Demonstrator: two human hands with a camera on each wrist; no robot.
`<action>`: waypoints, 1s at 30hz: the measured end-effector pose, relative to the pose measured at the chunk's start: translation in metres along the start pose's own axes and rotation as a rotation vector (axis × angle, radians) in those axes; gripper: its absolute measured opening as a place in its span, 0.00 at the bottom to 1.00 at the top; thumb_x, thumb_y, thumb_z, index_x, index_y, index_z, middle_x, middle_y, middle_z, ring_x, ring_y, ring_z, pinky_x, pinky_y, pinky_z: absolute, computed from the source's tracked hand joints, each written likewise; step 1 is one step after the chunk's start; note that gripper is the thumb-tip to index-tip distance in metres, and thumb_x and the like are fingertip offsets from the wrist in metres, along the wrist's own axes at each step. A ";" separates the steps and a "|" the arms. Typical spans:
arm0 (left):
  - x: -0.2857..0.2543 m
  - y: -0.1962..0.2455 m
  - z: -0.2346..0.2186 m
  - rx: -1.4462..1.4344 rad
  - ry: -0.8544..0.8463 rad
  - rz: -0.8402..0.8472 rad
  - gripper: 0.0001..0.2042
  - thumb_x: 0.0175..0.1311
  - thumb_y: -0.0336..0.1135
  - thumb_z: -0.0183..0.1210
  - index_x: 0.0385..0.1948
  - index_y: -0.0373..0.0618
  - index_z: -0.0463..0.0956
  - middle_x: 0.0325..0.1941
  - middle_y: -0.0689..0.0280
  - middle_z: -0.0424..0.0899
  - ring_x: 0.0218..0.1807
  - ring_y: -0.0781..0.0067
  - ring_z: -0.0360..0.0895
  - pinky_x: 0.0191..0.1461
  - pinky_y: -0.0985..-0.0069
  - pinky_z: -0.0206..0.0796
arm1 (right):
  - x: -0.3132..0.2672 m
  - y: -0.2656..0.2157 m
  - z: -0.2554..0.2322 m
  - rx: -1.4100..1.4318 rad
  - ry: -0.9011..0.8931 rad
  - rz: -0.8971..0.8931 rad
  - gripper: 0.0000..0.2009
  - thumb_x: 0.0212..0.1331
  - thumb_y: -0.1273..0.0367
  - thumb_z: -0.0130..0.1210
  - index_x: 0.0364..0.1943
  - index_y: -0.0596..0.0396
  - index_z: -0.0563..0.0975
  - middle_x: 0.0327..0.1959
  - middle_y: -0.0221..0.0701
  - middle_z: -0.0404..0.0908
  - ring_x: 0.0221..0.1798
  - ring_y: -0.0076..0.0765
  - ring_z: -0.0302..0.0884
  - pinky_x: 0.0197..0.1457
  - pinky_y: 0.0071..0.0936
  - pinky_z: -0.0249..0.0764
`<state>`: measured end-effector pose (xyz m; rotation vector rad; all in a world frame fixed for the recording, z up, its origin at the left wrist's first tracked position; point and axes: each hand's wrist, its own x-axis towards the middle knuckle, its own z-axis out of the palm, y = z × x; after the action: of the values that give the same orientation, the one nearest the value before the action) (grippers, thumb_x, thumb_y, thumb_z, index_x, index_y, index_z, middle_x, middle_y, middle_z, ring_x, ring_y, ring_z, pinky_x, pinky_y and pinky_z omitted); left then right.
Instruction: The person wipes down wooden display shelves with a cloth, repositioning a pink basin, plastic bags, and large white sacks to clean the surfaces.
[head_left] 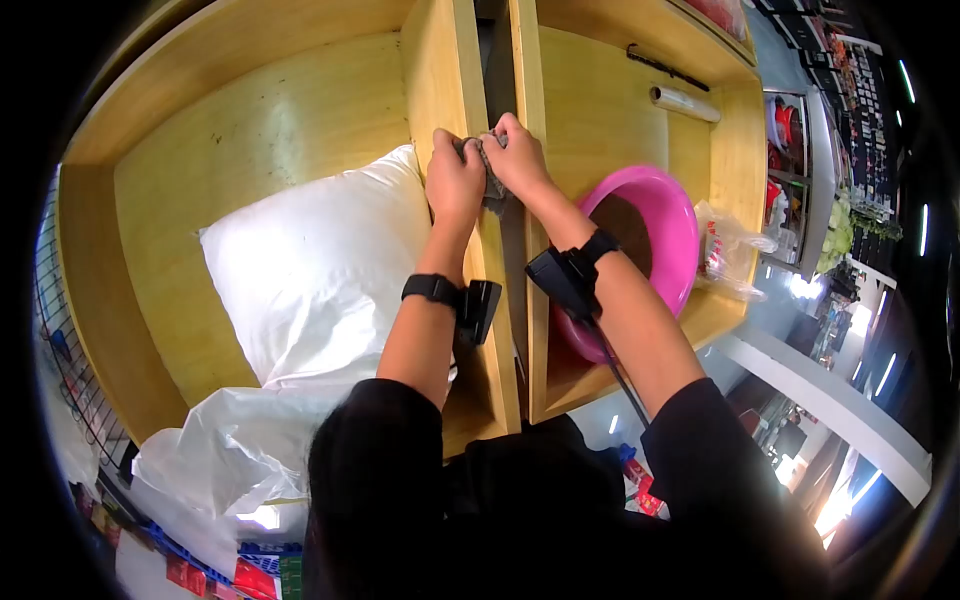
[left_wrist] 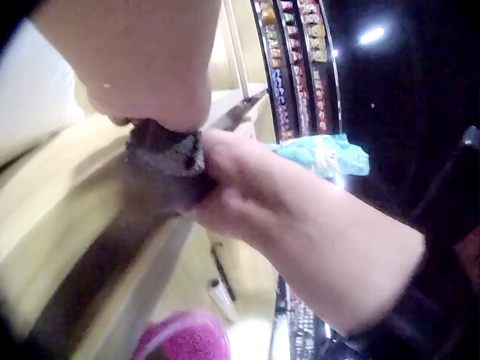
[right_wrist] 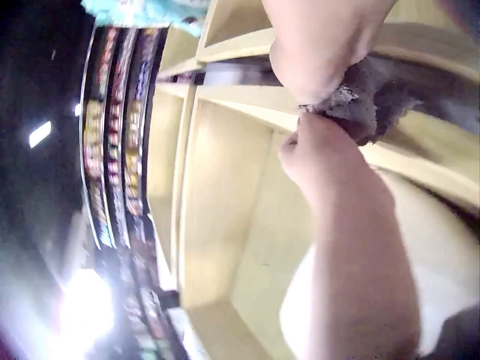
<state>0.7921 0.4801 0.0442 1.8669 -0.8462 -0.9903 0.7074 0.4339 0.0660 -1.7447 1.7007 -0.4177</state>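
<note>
Both hands grip a grey cloth (head_left: 495, 192) above the narrow gap between two wooden bins. The left hand (head_left: 458, 180) is at the left bin's side wall (head_left: 450, 90), fingers curled into the cloth. Close beside it, the right hand (head_left: 518, 162) pinches the cloth near the right bin's wall (head_left: 528, 80). In the left wrist view the bunched cloth (left_wrist: 165, 161) hangs between the hands over the dark gap. The right wrist view shows the cloth (right_wrist: 367, 101) crumpled, its lower part spread over the gap.
A white pillow-like bag (head_left: 320, 260) lies in the left bin, with clear plastic sheeting (head_left: 225, 440) at the near edge. The right bin holds a pink basin (head_left: 675, 215), a plastic bag (head_left: 728, 250), a clear roll (head_left: 685, 103) and a dark rod (head_left: 665, 68). Stocked shelves (left_wrist: 300, 75) stand beyond.
</note>
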 end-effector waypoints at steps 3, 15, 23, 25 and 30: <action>-0.060 -0.020 -0.010 0.027 -0.035 -0.003 0.11 0.60 0.39 0.51 0.31 0.40 0.64 0.24 0.50 0.74 0.30 0.44 0.72 0.34 0.57 0.63 | -0.065 0.015 0.000 -0.012 -0.039 0.048 0.10 0.54 0.64 0.50 0.31 0.54 0.64 0.25 0.50 0.73 0.33 0.63 0.70 0.31 0.50 0.64; -0.017 -0.016 -0.002 -0.022 -0.045 -0.035 0.12 0.59 0.40 0.51 0.31 0.40 0.65 0.27 0.48 0.76 0.34 0.44 0.74 0.36 0.58 0.64 | -0.027 -0.002 -0.001 -0.049 -0.014 -0.038 0.09 0.57 0.65 0.48 0.30 0.56 0.65 0.23 0.48 0.72 0.31 0.62 0.70 0.31 0.45 0.66; -0.026 -0.007 -0.003 0.015 0.034 -0.014 0.12 0.60 0.42 0.50 0.31 0.41 0.64 0.27 0.50 0.76 0.33 0.46 0.74 0.36 0.59 0.64 | -0.027 -0.002 0.004 -0.079 0.009 -0.025 0.10 0.58 0.64 0.45 0.32 0.56 0.64 0.25 0.52 0.74 0.32 0.65 0.70 0.33 0.54 0.64; -0.068 -0.014 -0.012 0.063 -0.024 -0.063 0.12 0.60 0.41 0.51 0.30 0.42 0.64 0.25 0.51 0.75 0.30 0.46 0.74 0.34 0.60 0.65 | -0.071 0.007 -0.003 -0.087 -0.077 -0.029 0.09 0.60 0.64 0.43 0.34 0.55 0.63 0.26 0.52 0.74 0.32 0.64 0.70 0.31 0.54 0.64; -0.122 -0.032 -0.021 0.032 -0.080 -0.125 0.10 0.60 0.39 0.51 0.29 0.42 0.64 0.22 0.51 0.75 0.27 0.46 0.74 0.30 0.59 0.65 | -0.124 0.009 -0.006 -0.137 -0.163 0.039 0.08 0.60 0.67 0.44 0.34 0.58 0.62 0.26 0.54 0.73 0.31 0.65 0.70 0.32 0.56 0.64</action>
<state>0.7600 0.6027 0.0599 1.9373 -0.8037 -1.1410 0.6843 0.5537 0.0911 -1.7871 1.6759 -0.1393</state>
